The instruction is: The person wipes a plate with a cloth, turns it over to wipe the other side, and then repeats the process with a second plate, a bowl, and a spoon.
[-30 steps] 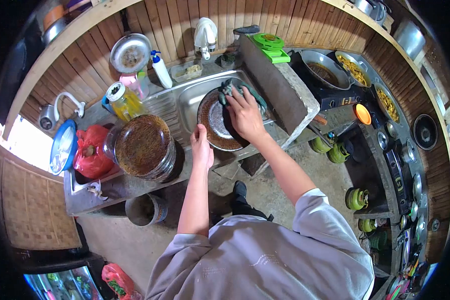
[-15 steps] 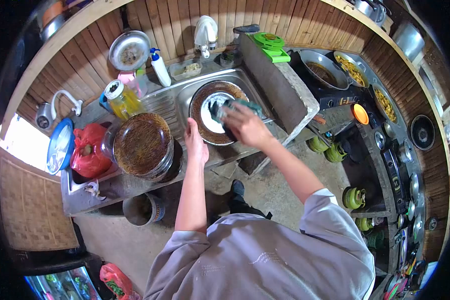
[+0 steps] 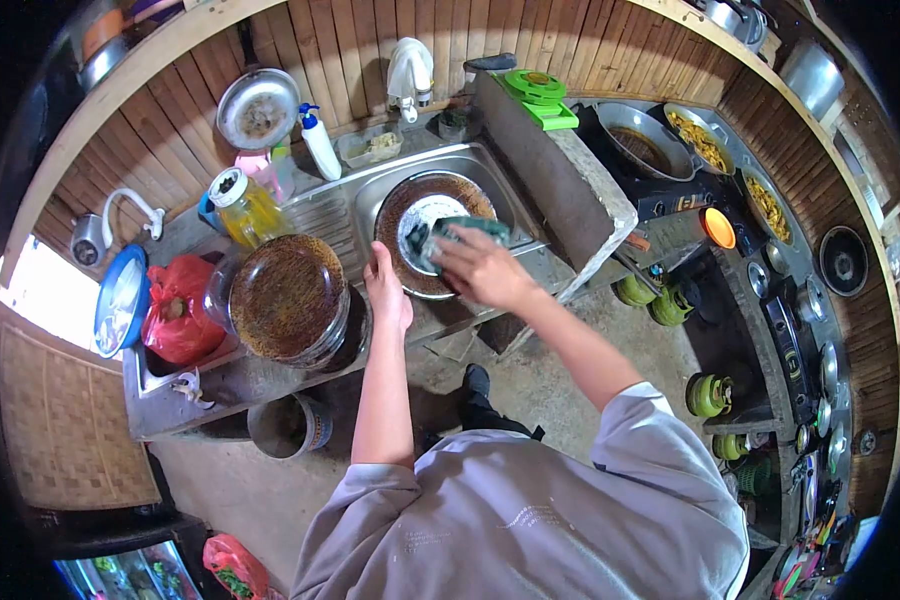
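A round metal pan [image 3: 400, 215] sits over the sink basin, its surface ringed with brown burnt stain and its middle covered in whitish suds. My left hand [image 3: 388, 290] grips its near left rim, with some fingers hidden at the edge. Pressed on the sudsy middle, my right hand [image 3: 482, 268] is closed around a dark green scrubbing cloth [image 3: 480, 230]. Left of my left hand stands a stack of pots, its top one [image 3: 287, 295] showing a brown burnt round face.
The steel sink [image 3: 365, 200] adjoins a concrete divider [image 3: 570, 170] on the right. Behind are a covered faucet [image 3: 410, 80], a white pump bottle [image 3: 320, 145] and a jar of yellow liquid [image 3: 250, 215]. A red bag [image 3: 182, 310] lies left; a bucket [image 3: 290, 425] stands below.
My right hand and the cloth have shifted slightly down and left across the pan's middle. My left hand stays at the rim.
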A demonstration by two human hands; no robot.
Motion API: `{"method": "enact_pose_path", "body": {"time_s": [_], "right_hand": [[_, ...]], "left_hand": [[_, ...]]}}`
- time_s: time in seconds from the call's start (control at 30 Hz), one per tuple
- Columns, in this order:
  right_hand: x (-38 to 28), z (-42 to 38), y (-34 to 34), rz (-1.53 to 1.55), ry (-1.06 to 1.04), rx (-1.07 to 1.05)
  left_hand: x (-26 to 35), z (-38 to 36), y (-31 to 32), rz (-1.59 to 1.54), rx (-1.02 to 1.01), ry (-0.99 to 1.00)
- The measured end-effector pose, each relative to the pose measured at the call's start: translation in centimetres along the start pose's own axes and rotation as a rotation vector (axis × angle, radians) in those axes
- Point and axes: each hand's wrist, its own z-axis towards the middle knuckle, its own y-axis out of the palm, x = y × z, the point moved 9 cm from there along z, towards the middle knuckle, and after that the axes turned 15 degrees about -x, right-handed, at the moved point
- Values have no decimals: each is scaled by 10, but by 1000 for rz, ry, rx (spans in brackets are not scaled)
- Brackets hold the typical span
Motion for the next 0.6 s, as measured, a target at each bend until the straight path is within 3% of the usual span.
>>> {"method": "enact_pose_path", "body": {"time_s": [0.13, 0.3, 0.4, 0.53, 0.6], "right_hand": [[46, 5, -37, -122, 85, 129], [73, 9, -81, 174, 195, 185], [99, 7, -70, 444, 269, 150], [113, -4, -53, 552, 435, 26], [108, -8, -57, 497, 395, 110]], "left_hand": [[20, -16, 23, 151, -127, -67], [28, -18, 31, 191, -174, -34], [21, -13, 20, 263, -142, -51], [6, 0, 13, 319, -132, -41], [-35, 36, -15, 361, -181, -18]]}}
